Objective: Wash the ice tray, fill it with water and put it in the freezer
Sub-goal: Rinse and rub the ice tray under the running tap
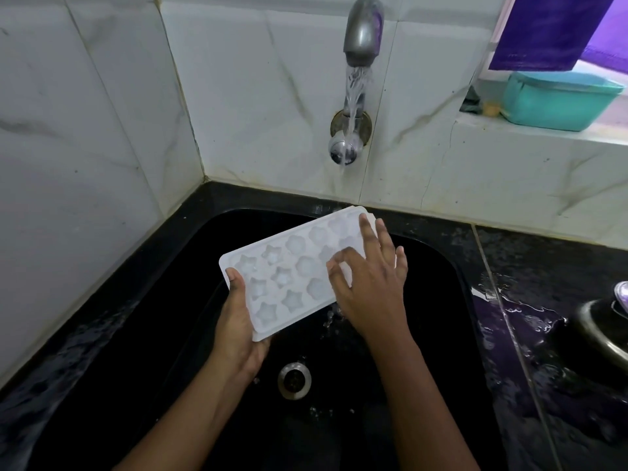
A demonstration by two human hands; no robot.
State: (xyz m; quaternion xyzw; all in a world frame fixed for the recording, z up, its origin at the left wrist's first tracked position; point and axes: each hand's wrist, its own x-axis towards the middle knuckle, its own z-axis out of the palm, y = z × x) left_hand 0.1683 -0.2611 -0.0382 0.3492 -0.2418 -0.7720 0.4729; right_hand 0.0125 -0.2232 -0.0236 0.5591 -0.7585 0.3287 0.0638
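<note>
A white ice tray [289, 266] with star and round moulds is held tilted over the black sink [441, 266]. My left hand [238, 321] grips its near left corner, thumb on top and fingers underneath. My right hand [370, 280] lies over the tray's right half with fingers spread, the fingertips touching the moulds. Water runs from the grey wall tap [362, 32] down toward the tray's far end.
The sink drain [294, 380] lies below the tray. The black counter [530, 334] to the right is wet, with a dark steel vessel [605, 324] at its edge. A teal box [560, 100] stands on the window ledge. White tiled walls enclose the left and back.
</note>
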